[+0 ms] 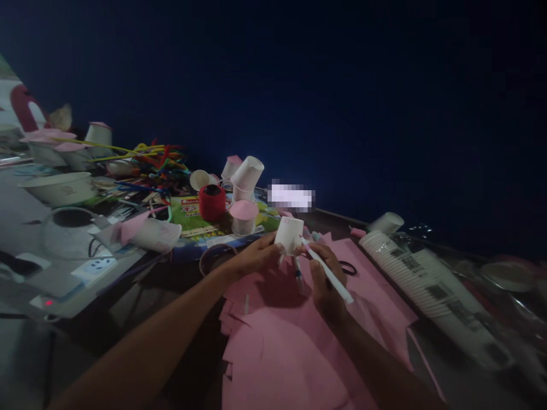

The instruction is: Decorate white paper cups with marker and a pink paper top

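Observation:
My left hand (260, 253) grips a white paper cup (289, 234), turned upside down, by its left side. Small pinkish line marks show near the top of the cup. A white marker pen (331, 276) is held in my right hand (327, 279), its tip at the cup's right side. Below both hands lie sheets of pink paper (273, 353), stacked unevenly. Scissors with a dark handle (348, 267) lie just right of my right hand, partly hidden. Under the cup, another slim pen-like item (298, 270) shows.
A red yarn spool (212, 203) and a cup with a pink cone roof (243, 216) stand behind my left hand. Colourful pipe cleaners (158, 159) pile up further left, near a white bowl (62, 188). A long sleeve of stacked paper cups (431, 296) lies at right.

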`<state>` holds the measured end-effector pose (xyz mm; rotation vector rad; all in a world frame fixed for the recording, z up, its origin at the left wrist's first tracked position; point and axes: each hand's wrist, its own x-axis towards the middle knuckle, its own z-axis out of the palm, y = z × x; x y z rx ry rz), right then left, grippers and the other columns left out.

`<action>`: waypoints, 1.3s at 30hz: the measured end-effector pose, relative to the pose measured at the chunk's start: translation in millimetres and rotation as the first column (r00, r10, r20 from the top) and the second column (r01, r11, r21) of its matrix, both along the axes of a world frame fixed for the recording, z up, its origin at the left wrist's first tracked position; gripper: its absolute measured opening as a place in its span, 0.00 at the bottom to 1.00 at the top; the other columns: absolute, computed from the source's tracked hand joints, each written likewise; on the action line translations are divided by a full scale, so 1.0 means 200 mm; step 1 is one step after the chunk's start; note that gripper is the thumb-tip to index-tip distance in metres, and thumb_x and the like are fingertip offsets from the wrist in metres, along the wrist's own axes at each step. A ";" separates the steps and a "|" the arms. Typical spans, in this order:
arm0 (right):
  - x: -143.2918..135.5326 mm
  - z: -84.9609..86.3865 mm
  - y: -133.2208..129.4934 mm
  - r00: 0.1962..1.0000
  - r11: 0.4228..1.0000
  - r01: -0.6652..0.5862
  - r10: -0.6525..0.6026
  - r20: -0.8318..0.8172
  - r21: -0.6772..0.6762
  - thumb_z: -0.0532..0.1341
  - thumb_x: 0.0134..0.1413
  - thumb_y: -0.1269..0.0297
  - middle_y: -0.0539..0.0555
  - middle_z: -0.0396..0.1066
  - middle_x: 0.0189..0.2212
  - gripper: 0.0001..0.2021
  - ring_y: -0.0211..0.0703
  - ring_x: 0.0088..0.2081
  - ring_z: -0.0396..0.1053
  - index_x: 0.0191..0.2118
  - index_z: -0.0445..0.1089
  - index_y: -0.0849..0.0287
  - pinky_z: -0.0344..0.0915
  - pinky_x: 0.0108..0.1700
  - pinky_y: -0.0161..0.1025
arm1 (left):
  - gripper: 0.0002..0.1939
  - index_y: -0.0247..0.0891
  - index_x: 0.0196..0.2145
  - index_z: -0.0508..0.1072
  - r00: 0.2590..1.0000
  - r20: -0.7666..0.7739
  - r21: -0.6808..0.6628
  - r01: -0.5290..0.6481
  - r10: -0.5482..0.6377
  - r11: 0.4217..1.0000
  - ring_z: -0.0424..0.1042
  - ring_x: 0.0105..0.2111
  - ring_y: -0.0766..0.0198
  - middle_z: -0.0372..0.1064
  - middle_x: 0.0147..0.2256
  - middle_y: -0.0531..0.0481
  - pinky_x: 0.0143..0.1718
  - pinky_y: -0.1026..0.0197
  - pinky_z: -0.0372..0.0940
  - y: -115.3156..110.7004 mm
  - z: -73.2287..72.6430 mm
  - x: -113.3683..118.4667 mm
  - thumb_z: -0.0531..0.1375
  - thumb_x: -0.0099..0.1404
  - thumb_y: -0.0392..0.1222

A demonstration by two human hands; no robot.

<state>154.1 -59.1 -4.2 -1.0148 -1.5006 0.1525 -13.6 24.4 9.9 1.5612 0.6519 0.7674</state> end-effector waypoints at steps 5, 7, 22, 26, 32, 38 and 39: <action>0.01 -0.02 0.00 1.000 1.000 -0.027 0.027 -0.005 0.001 0.52 0.61 0.66 0.56 0.70 0.40 0.11 0.47 0.44 0.68 0.46 0.66 0.56 0.66 0.48 0.50 | 0.28 0.34 0.56 0.65 0.999 0.042 -0.023 0.029 -0.028 0.999 0.68 0.42 0.58 0.69 0.45 0.43 0.40 0.60 0.64 0.03 -0.05 0.01 0.57 0.61 0.51; 0.01 -0.02 0.00 0.999 0.999 -0.036 0.036 -0.005 0.003 0.52 0.60 0.66 0.55 0.70 0.39 0.11 0.46 0.44 0.68 0.46 0.66 0.56 0.66 0.48 0.49 | 0.28 0.33 0.55 0.66 0.998 0.057 0.004 0.016 -0.016 1.000 0.67 0.43 0.57 0.69 0.46 0.42 0.42 0.59 0.63 0.03 -0.06 0.01 0.57 0.61 0.51; 0.01 -0.01 0.00 0.996 0.996 -0.083 0.082 -0.018 -0.035 0.52 0.59 0.67 0.55 0.71 0.36 0.10 0.46 0.40 0.70 0.42 0.68 0.58 0.67 0.44 0.47 | 0.27 0.33 0.53 0.66 1.000 -0.017 -0.013 -0.019 0.018 1.000 0.67 0.35 0.62 0.68 0.43 0.43 0.36 0.62 0.62 0.02 -0.03 0.01 0.58 0.60 0.50; 0.02 -0.02 0.00 0.996 0.995 -0.085 0.084 -0.007 -0.048 0.52 0.59 0.67 0.55 0.71 0.36 0.09 0.46 0.41 0.70 0.41 0.69 0.57 0.67 0.45 0.48 | 0.26 0.33 0.53 0.66 1.000 -0.022 0.008 -0.009 0.009 1.000 0.66 0.34 0.63 0.68 0.41 0.44 0.35 0.63 0.62 0.02 -0.03 0.01 0.58 0.61 0.49; 0.01 -0.01 0.00 0.997 0.997 -0.068 0.069 0.030 -0.029 0.52 0.59 0.68 0.55 0.71 0.35 0.10 0.46 0.40 0.70 0.41 0.68 0.58 0.67 0.44 0.48 | 0.28 0.31 0.53 0.66 1.000 -0.002 0.031 -0.005 0.005 0.999 0.66 0.35 0.62 0.68 0.41 0.43 0.36 0.63 0.63 0.02 -0.04 0.01 0.58 0.60 0.51; 0.01 0.00 0.00 0.997 0.998 -0.061 0.062 0.043 -0.015 0.52 0.58 0.69 0.55 0.71 0.35 0.09 0.46 0.40 0.70 0.41 0.69 0.58 0.67 0.44 0.47 | 0.28 0.31 0.55 0.64 1.000 -0.017 0.061 0.000 0.001 0.998 0.66 0.36 0.62 0.68 0.43 0.42 0.36 0.62 0.63 0.03 -0.05 0.01 0.57 0.61 0.50; 0.01 0.00 0.00 0.997 0.998 -0.060 0.060 0.044 -0.012 0.52 0.58 0.69 0.55 0.71 0.35 0.09 0.46 0.40 0.70 0.41 0.69 0.58 0.67 0.44 0.47 | 0.27 0.31 0.55 0.64 1.000 -0.018 0.068 -0.003 0.004 0.998 0.66 0.37 0.61 0.68 0.43 0.42 0.38 0.61 0.63 0.03 -0.05 0.01 0.57 0.62 0.49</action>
